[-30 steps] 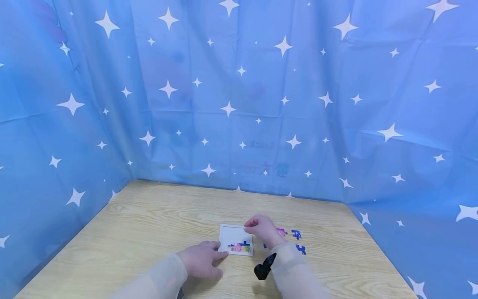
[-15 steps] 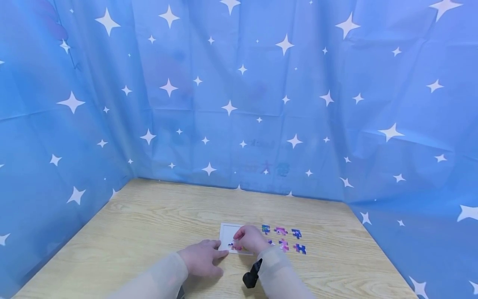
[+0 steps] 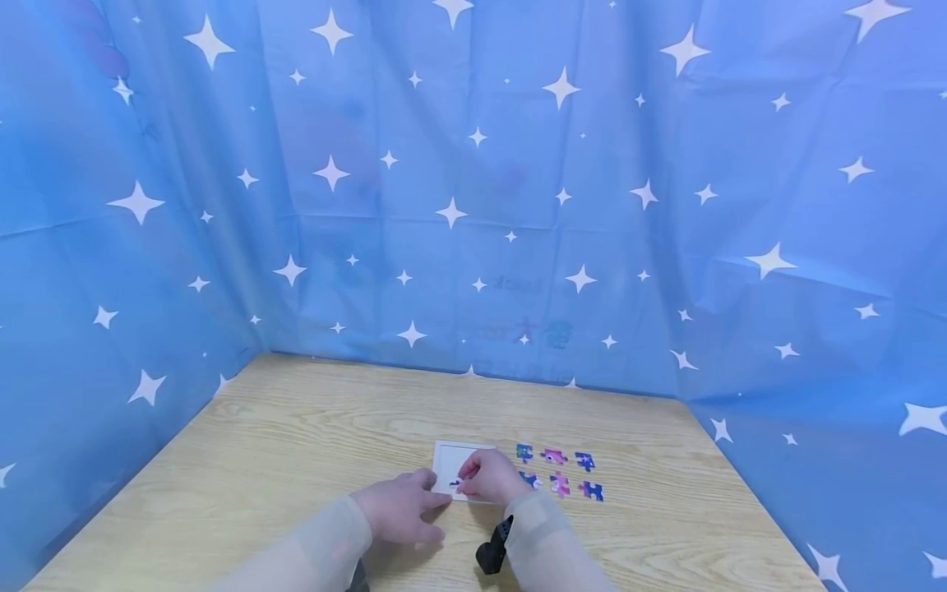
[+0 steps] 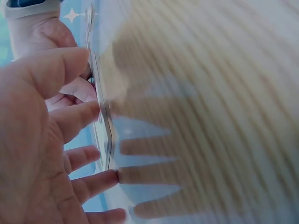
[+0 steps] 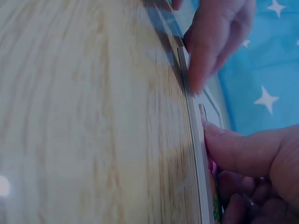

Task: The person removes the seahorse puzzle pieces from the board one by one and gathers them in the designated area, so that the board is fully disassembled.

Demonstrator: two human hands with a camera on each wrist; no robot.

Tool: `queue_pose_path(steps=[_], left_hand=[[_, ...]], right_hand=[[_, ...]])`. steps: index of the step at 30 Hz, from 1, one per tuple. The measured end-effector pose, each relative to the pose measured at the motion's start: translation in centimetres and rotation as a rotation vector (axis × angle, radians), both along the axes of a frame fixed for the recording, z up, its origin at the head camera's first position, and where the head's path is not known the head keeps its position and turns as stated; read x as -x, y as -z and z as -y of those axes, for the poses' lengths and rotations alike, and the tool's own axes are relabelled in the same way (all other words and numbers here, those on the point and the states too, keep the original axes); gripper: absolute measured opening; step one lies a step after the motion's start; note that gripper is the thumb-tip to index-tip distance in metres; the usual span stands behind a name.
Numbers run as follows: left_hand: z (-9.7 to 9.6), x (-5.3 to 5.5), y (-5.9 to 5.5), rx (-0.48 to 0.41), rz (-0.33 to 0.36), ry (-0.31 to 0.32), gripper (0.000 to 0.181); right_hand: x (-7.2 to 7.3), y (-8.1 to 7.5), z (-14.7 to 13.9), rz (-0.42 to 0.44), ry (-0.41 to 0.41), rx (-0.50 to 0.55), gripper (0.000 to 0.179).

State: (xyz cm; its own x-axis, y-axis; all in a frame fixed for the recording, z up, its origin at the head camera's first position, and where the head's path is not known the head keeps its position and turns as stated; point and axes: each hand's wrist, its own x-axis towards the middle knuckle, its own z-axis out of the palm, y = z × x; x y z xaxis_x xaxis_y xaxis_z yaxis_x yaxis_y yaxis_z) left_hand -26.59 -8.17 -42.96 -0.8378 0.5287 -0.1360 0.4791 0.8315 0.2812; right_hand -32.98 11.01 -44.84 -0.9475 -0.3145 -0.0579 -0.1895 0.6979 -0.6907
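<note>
A small white puzzle tray (image 3: 436,462) lies flat on the table, with joined jigsaw pieces (image 3: 455,483) along its near side, mostly hidden by my right hand. That right hand (image 3: 497,475) reaches in over the tray, thumb and fingers bent close together at a jigsaw piece. In the right wrist view its thumb (image 5: 243,149) presses at the piece's edge, just inside the tray's raised rim (image 5: 200,163). My left hand (image 3: 399,506) lies at the tray's near-left corner, fingers spread and extended, fingertips right at the rim.
To the right of the tray, loose jigsaw pieces lie in two rows, among them a pink one (image 3: 553,456) and a dark blue one (image 3: 592,491). The wooden table (image 3: 333,419) ends at a blue star-patterned curtain (image 3: 459,271) behind.
My right hand has moved left and nearer, from the tray's far-right corner to the pieces along its near side, uncovering the loose pieces. The left hand has stayed put.
</note>
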Motion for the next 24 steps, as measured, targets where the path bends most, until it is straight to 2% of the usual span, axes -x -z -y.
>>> queue_pose_path(steps=[6,15,24], left_hand=[[-0.6,0.3,0.1,0.018,-0.018,0.032,0.063],[-1.3,1.2,0.4,0.063,0.029,0.029,0.061],[-1.5,1.0,0.3,0.075,0.004,0.059,0.06]], right_hand=[[0.1,0.1,0.1,0.011,-0.002,0.006,0.011],[0.1,0.1,0.2,0.041,0.005,0.013,0.011],[0.0,-0.1,-0.1,0.068,-0.024,0.004,0.016]])
